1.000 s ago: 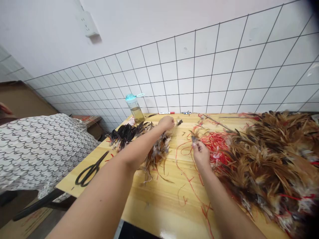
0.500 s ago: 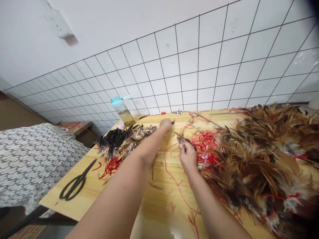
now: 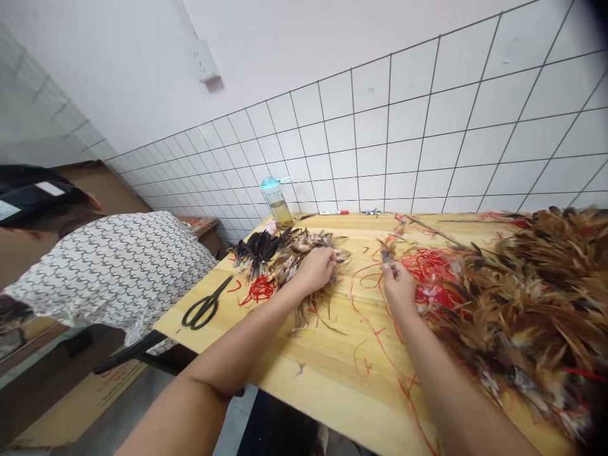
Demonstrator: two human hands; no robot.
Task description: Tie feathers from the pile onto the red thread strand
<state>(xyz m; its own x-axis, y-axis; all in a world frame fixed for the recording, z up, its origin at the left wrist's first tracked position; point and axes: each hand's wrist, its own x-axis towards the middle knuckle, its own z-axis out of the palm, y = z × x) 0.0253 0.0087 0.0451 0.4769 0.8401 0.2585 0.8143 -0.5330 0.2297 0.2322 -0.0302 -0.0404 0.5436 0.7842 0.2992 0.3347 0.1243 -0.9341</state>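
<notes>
My right hand [image 3: 399, 288] pinches a small bunch of feathers [image 3: 387, 251] by its base, tips pointing up and away. Past its outer side lies a tangle of red string [image 3: 432, 272]. My left hand [image 3: 317, 269] is at the right edge of a pile of mottled brown and cream feathers [image 3: 304, 244], its fingers drawn together. Feathers show around those fingers, but what they grip is hidden. A patch of black feathers [image 3: 259, 250] adjoins this pile on the left. One loose red thread [image 3: 368, 310] curves over the wooden table [image 3: 304, 373] between my hands.
Black scissors [image 3: 206, 307] and a clump of red string pieces [image 3: 260, 289] lie at the left. A water bottle [image 3: 278, 202] and a red marker [image 3: 334, 213] are near the tiled wall. Brown feather bundles [image 3: 532, 297] cover the right side. Another person [image 3: 114, 272] is at far left.
My left hand has drawn back and left from the far part of the table to the mottled feather pile. The right hand still holds its feathers. The view has swung left, bringing in another person.
</notes>
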